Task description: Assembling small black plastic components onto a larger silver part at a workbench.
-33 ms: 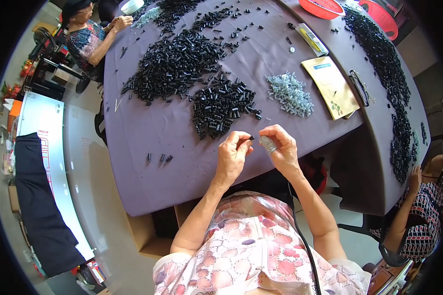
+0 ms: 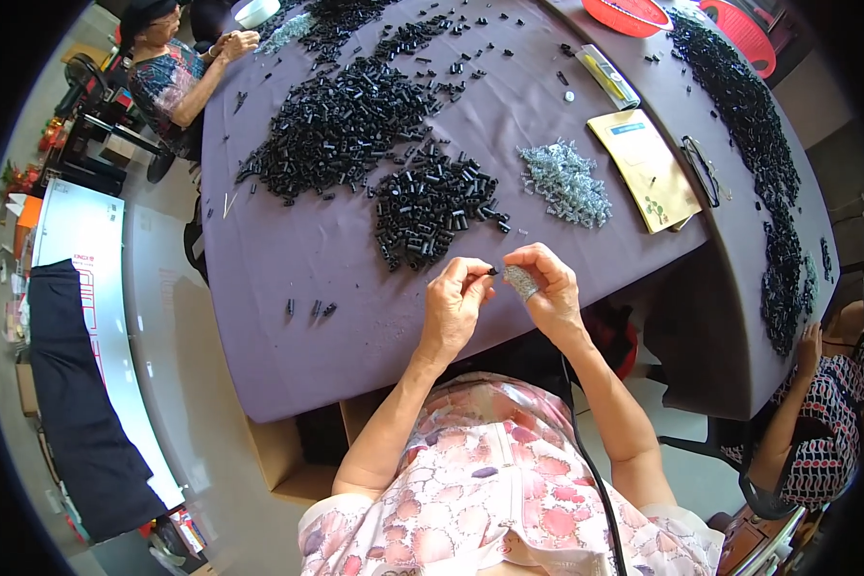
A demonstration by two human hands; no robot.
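Over the near edge of the cloth-covered table, my left hand (image 2: 454,305) pinches a small black tube-like piece (image 2: 492,271) between thumb and fingertips. Just right of it, my right hand (image 2: 552,293) is curled with its fingertips close to that piece. Something grey and speckled (image 2: 520,282) shows at its thumb side; whether it is a clutch of clear bits or a finger cover I cannot tell. Beyond my hands lies a heap of short black tubes (image 2: 432,206). A pile of small clear plastic pieces (image 2: 564,182) lies to its right.
A larger black heap (image 2: 341,125) spreads farther back. On the right are a yellow notebook (image 2: 645,171), eyeglasses (image 2: 703,173), a yellow-and-white box (image 2: 608,77) and a red basket (image 2: 629,13). One person (image 2: 168,86) works at far left; another (image 2: 826,422) sits at right.
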